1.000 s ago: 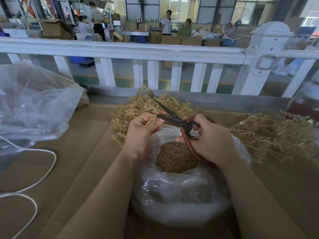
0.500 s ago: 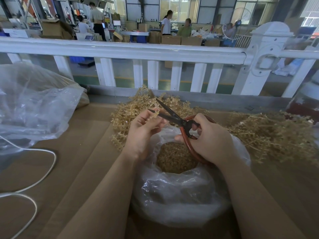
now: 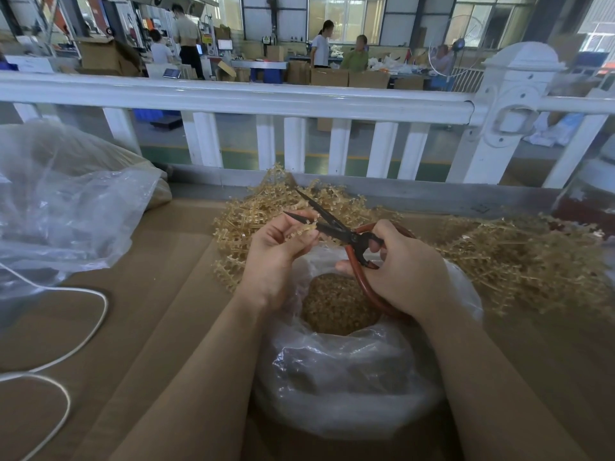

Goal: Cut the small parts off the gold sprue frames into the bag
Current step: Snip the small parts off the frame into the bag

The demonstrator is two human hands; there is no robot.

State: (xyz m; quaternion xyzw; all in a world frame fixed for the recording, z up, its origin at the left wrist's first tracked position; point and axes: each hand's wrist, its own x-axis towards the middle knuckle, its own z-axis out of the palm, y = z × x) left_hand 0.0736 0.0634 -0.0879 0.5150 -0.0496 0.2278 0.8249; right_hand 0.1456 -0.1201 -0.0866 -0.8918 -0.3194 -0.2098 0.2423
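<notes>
Scissors point(image 3: 336, 227) open in right hand point(image 3: 402, 274) — left hand point(image 3: 276, 251) pinching, apparently, sprue point(image 3: 301, 231).

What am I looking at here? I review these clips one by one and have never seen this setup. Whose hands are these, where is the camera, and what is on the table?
There is no machine: a person works bare-handed, and the single camera sits on their head, looking forward and down. The right hand grips red-handled scissors with the blades open. The left hand pinches a small gold sprue frame between the blades, above an open clear bag that already holds a heap of cut parts. Piles of uncut gold frames lie behind and to the right on the cardboard-covered table. At the left are a second plastic bag and a white cord. A white railing separates the table from a workshop.
</notes>
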